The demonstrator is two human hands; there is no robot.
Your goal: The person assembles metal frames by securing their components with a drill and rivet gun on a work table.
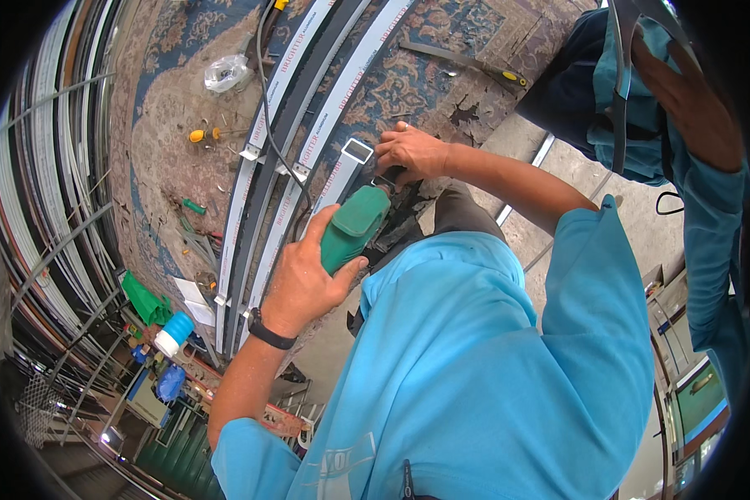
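My left hand [308, 279], with a black band on its wrist, wraps round the rear of a green power tool [358, 221]. The tool's working end is partly hidden. My right hand [412, 154] has its fingers curled at the tool's front, beside the open end of a film-wrapped aluminium profile [357, 152]; what the fingers grip is hidden. That profile is a hollow rectangular tube. Alongside it run more long film-covered profiles [296, 54], with small metal brackets [294, 172] across them.
A black cable [264, 92] crosses the profiles. On the worn carpet [175, 50] lie a handsaw [467, 61], yellow-handled screwdriver [198, 135], clear plastic bag [227, 75] and green-handled tool [193, 206]. Racked long bars [46, 167] line the left. A person in teal [708, 233] stands at the right.
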